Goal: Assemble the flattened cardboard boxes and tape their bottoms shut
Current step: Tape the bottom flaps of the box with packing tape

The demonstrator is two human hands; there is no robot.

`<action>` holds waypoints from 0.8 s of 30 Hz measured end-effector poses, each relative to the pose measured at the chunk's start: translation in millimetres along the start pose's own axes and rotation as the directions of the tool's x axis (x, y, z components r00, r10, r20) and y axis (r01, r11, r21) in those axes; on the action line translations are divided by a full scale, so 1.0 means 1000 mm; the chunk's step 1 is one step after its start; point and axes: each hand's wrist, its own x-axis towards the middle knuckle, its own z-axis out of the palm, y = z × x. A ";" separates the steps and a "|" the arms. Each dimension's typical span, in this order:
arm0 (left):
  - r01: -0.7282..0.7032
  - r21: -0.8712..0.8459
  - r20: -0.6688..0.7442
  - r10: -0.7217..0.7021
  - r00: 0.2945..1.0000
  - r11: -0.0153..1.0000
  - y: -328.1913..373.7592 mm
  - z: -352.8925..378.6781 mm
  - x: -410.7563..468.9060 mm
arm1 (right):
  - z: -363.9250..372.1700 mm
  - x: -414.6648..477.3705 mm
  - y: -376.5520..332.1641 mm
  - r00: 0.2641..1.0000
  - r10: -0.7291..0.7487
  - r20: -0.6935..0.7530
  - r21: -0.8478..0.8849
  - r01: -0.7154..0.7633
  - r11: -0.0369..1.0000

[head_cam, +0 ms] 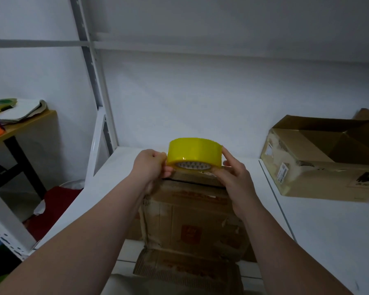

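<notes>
- One roll of yellow tape point(192, 151) shows in my feed just above the far top edge of the cardboard box point(192, 218), which stands on the white shelf point(317, 231) in front of me
- I judge the main risk to be the free end: if it folds back onto the roll or onto a finger it will stick, and I cannot make out where that end is
- A crooked start could also run the strip off the flaps' join, since the roll hangs over one edge only
- My left hand point(149, 165) pinches the roll's left rim, fingers curled tight against it
- My right hand point(232, 177) grips the right side, index finger point(227, 154) laid up the outer face and the thumb tucked under, near the core
- Well apart to the right lies a second box point(320, 158), flaps open; a side table point(28, 122) with papers stands far left
</notes>
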 end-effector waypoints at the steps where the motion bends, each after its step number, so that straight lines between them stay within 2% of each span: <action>1: 0.031 -0.006 0.010 -0.030 0.999 1.000 -0.001 -0.001 -0.001 | 0.002 -0.001 -0.002 1.000 -0.014 0.025 0.002 0.014 1.000; 5: 0.098 0.038 0.096 -0.102 0.990 0.994 -0.004 0.004 -0.007 | 0.004 -0.002 -0.007 0.996 -0.022 0.090 0.072 0.016 0.997; 11: 0.069 0.112 0.099 -0.080 0.992 0.991 -0.002 0.009 -0.012 | 0.008 -0.009 -0.016 0.997 -0.070 0.037 -0.046 0.072 0.996; 14: 0.028 0.170 0.059 -0.039 0.997 0.985 0.000 0.006 -0.013 | 0.009 -0.011 -0.021 0.995 -0.095 0.029 -0.110 0.098 0.989; 17: 0.012 0.209 -0.066 0.002 0.998 0.978 0.001 -0.019 -0.001 | 0.010 -0.008 -0.025 0.990 -0.128 0.054 -0.217 0.137 0.967; 20: 0.085 0.164 -0.126 -0.065 0.990 0.983 -0.005 -0.048 0.012 | 0.018 -0.002 -0.029 0.983 -0.148 0.104 -0.330 0.175 0.928; 24: 0.221 0.007 -0.111 -0.219 0.969 0.975 -0.021 -0.054 0.011 | 0.034 0.010 -0.032 0.977 -0.164 0.137 -0.383 0.205 0.901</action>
